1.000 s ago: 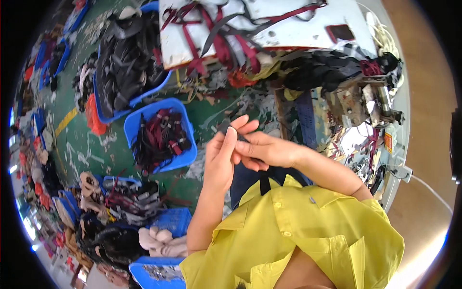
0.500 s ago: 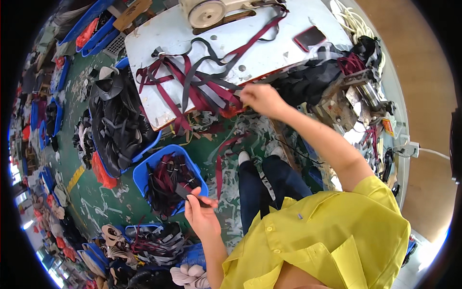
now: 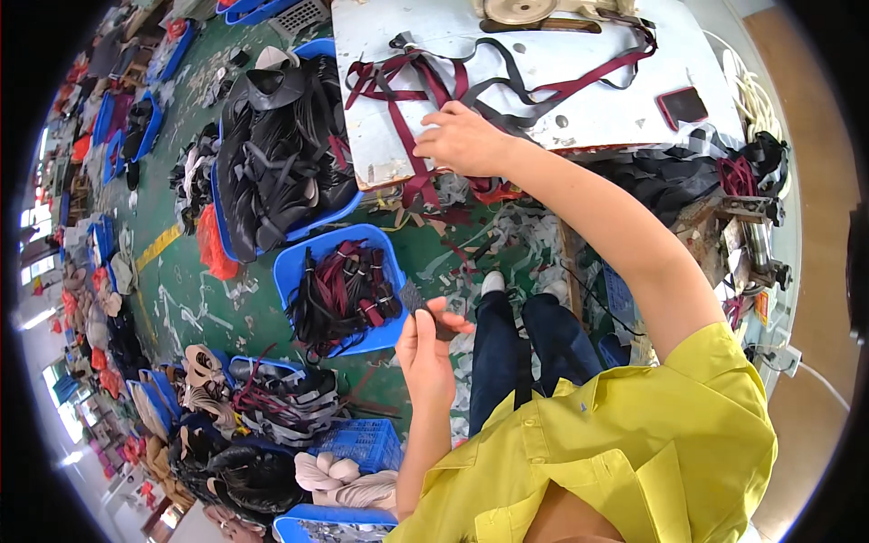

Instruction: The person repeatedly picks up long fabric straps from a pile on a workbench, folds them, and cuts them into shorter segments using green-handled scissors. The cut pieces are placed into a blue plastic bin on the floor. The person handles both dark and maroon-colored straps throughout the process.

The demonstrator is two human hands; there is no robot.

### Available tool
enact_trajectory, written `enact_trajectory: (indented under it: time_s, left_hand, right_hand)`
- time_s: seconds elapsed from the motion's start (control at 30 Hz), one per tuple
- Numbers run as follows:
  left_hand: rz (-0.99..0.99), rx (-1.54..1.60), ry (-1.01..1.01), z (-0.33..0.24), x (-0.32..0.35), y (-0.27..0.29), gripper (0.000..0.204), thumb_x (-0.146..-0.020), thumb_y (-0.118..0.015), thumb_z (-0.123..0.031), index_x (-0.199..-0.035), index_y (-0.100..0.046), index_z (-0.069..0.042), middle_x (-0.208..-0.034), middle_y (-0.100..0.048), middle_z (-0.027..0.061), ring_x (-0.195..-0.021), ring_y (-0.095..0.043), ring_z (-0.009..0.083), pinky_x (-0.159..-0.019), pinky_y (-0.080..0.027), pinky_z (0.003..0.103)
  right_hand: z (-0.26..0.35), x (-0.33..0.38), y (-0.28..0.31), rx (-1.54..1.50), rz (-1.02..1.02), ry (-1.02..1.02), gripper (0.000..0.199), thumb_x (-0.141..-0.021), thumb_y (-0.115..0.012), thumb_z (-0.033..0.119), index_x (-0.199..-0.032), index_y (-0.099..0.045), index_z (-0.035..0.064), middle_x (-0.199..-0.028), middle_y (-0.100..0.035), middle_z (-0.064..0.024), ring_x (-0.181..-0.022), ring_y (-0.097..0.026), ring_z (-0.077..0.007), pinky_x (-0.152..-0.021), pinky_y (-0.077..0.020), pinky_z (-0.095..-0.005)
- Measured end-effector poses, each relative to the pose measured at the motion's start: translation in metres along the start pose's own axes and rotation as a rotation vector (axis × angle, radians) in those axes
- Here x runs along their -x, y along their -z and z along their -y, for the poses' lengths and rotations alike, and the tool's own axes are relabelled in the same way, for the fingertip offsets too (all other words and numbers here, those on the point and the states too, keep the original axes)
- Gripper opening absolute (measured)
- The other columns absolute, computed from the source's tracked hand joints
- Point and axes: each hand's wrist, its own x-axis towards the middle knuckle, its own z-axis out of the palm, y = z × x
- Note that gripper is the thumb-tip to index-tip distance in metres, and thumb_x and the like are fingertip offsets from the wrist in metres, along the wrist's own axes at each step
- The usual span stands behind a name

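My left hand (image 3: pixel 427 366) is closed on a short, flat, dark grey piece (image 3: pixel 414 299), pinched between thumb and fingers. It is held up beside a blue basket (image 3: pixel 391 251) full of bundled black and maroon straps (image 3: pixel 342 290). Over the front left part of the white sewing table (image 3: pixel 380 32), my right hand (image 3: pixel 466 140) reaches across loose maroon and black straps (image 3: pixel 403 122), its fingers apart and bent. Whether its fingertips touch the straps cannot be made out. The straps run in loops back toward the sewing machine (image 3: pixel 520 9).
A phone (image 3: pixel 682 107) lies at the table's right. Black pieces fill a large blue bin (image 3: pixel 217 204) left of the table. Fabric scraps (image 3: pixel 534 244) litter the green floor by my feet. To the right stands a metal device (image 3: pixel 756 244) among straps and cables.
The view has shifted. My right hand has moved left along the table's front edge onto the straps, its fingers now more spread. My left hand still grips the dark piece.
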Motion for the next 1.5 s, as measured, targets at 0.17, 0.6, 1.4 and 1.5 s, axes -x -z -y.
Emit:
enact_trajectory:
  time_s: [0.17,0.6,1.4,1.5]
  left_hand:
    - [0.115,0.163,-0.034,-0.004,-0.02,0.011,0.031,-0.097,-0.041,-0.023,-0.103,-0.056,0.004,-0.089,-0.063,0.0119,-0.08,-0.062,0.0218,-0.075,-0.049,0.035]
    - [0.534,0.498,-0.235,-0.07,-0.091,-0.074,0.033,-0.096,-0.041,-0.028,-0.114,-0.051,-0.002,-0.12,-0.053,0.0113,-0.115,-0.047,0.0268,-0.099,-0.037,0.042]
    - [0.766,0.078,-0.543,-0.186,0.045,-0.001,0.014,-0.079,-0.055,-0.014,-0.073,-0.054,-0.001,-0.062,-0.051,0.0066,-0.05,-0.045,0.0141,-0.043,-0.036,0.029]
    - [1.025,-0.098,-0.307,-0.126,0.055,-0.057,0.022,-0.081,-0.051,-0.011,-0.066,-0.053,0.005,-0.062,-0.055,0.0165,-0.051,-0.055,0.0279,-0.046,-0.043,0.035]
  right_hand:
    - [0.016,-0.004,0.017,-0.024,0.043,-0.157,0.009,-0.074,-0.065,0.02,-0.081,-0.066,0.0143,-0.083,-0.064,0.002,-0.093,-0.053,-0.017,-0.092,-0.0311,-0.0374]
    - [0.088,0.062,0.155,-0.203,-0.429,-0.331,0.009,-0.071,-0.068,0.01,-0.079,-0.064,0.009,-0.066,-0.057,-0.0041,-0.068,-0.055,-0.0231,-0.072,-0.0401,-0.0361]
    - [-0.033,0.125,0.179,-0.547,-0.179,-0.58,0.021,-0.082,-0.055,0.018,-0.096,-0.066,0.0066,-0.093,-0.066,-0.0129,-0.087,-0.063,-0.0234,-0.077,-0.0483,-0.0348]
    - [0.11,0.089,0.197,-1.239,0.113,0.034,0.035,-0.092,-0.052,0.024,-0.113,-0.056,-0.0037,-0.114,-0.058,-0.0171,-0.109,-0.053,-0.0243,-0.093,-0.0411,-0.0351]
